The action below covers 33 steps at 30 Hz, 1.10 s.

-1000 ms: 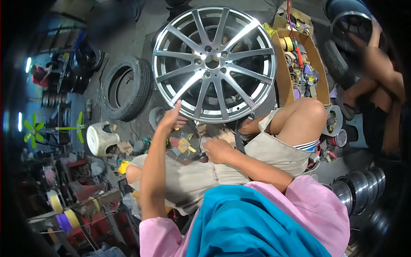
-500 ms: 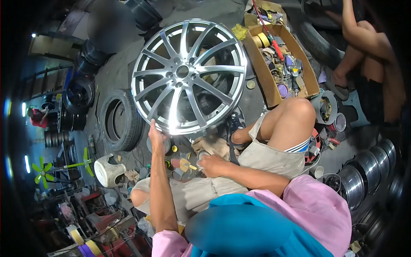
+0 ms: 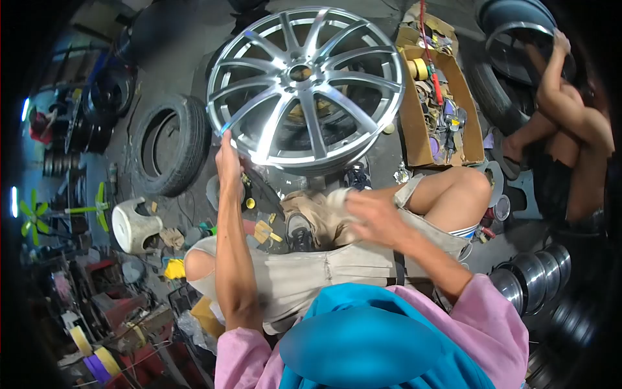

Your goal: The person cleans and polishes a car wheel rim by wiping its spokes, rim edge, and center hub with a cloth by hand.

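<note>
A silver multi-spoke alloy wheel (image 3: 311,123) stands tilted in front of me, its face towards my head. My left hand (image 3: 229,163) grips the wheel's near left edge, thumb up on the lip. Below the wheel, apart from it, my right hand (image 3: 377,219) is closed and smeared by motion. Between its fingers is a small whitish piece (image 3: 338,199), perhaps cloth or a pad; its kind is blurred. A crumpled tan cloth (image 3: 304,206) lies by my shoe, under and left of the right hand.
A cardboard box (image 3: 410,139) of tape rolls and tools lies to the right, a red-handled air tool (image 3: 437,89) across it. Left are a tyre (image 3: 188,146) and a white plastic stool (image 3: 137,225). Another person (image 3: 564,107) handles a rim at upper right. Several steel rims (image 3: 532,275) stand lower right.
My right hand has risen from the floor near my shoe, now with a whitish piece in it. The view has shifted and the wheel sits higher, left hand still on its edge.
</note>
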Available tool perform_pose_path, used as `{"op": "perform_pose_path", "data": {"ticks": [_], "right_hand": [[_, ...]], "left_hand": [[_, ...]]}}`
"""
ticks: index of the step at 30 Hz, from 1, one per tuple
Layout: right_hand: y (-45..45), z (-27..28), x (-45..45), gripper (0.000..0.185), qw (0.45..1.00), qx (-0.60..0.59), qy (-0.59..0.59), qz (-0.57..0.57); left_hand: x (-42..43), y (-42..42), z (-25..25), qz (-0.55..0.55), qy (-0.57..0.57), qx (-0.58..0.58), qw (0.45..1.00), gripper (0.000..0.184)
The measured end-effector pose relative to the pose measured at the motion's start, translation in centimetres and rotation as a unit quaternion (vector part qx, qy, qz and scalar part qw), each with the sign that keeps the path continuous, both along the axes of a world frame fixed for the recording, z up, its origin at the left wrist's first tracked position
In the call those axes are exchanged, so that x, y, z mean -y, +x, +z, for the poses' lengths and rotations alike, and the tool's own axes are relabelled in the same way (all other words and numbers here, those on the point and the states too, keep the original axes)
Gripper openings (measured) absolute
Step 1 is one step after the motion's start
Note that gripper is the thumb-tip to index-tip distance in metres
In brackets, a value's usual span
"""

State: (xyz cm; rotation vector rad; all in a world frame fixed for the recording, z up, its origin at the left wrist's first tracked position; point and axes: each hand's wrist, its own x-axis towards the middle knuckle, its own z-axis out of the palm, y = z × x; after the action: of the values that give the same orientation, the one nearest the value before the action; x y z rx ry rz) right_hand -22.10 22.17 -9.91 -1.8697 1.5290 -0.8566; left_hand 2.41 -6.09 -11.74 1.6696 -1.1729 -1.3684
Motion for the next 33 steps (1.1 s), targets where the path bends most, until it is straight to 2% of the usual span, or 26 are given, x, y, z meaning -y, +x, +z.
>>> {"op": "perform_pose_path", "data": {"ticks": [3, 4, 7, 9, 11, 15, 18, 21, 22, 26, 31, 32, 33], "right_hand": [[-3.9, 3.7, 1.0, 0.030, 0.989, -0.143, -0.044, -0.019], [-4.9, 3.6, 1.9, 0.030, 0.977, -0.196, -0.077, -0.023], [-6.1, 5.3, 4.0, 0.028, 0.966, -0.242, -0.095, 0.003], [-6.8, 5.1, 5.0, 0.029, 0.959, -0.265, -0.098, 0.024], [-7.0, 5.2, 5.6, 0.032, 0.951, -0.295, -0.086, 0.047], [-5.9, 4.9, 6.3, 0.033, 0.946, -0.305, -0.081, 0.075], [-4.3, 5.0, 7.2, 0.034, 0.954, -0.258, -0.104, 0.109], [-4.3, 5.0, 7.6, 0.033, 0.940, -0.293, -0.101, 0.144], [-5.1, 5.3, 7.3, 0.026, 0.930, -0.326, -0.106, 0.136], [-8.2, 5.4, 6.4, 0.026, 0.903, -0.393, -0.077, 0.156], [-1.4, 3.5, 8.3, 0.037, 0.925, -0.319, -0.113, 0.174], [0.8, 3.8, 9.1, 0.034, 0.913, -0.354, -0.113, 0.168], [2.9, 3.5, 10.0, 0.028, 0.923, -0.327, -0.132, 0.154]], "left_hand": [[1.1, -0.7, 0.0, 0.011, -0.006, -0.045, 0.999, 0.058], [0.6, -1.2, 1.7, 0.006, 0.002, -0.042, 0.999, 0.060], [0.9, -1.3, 1.6, -0.009, -0.039, -0.062, 0.997, 0.062], [1.6, -0.5, 0.4, -0.019, -0.028, -0.074, 0.997, 0.066], [1.4, -0.5, 0.6, -0.013, -0.021, -0.002, 1.000, 0.066], [0.3, -1.0, 1.7, -0.004, -0.016, -0.024, 1.000, 0.068], [-0.1, -1.1, 2.3, -0.016, -0.018, -0.020, 1.000, 0.070], [-0.4, -1.1, 2.8, -0.012, -0.017, 0.006, 1.000, 0.072], [-0.5, -1.1, 2.9, -0.010, -0.016, 0.003, 1.000, 0.072], [-0.8, -0.9, 2.5, -0.019, 0.000, -0.041, 0.999, 0.072], [-0.7, -0.4, 1.3, -0.029, 0.024, -0.036, 0.999, 0.078], [-0.8, -0.3, 1.1, -0.031, 0.020, -0.034, 0.999, 0.078], [-0.8, -0.3, 1.0, -0.026, 0.025, -0.029, 0.999, 0.080]]}}
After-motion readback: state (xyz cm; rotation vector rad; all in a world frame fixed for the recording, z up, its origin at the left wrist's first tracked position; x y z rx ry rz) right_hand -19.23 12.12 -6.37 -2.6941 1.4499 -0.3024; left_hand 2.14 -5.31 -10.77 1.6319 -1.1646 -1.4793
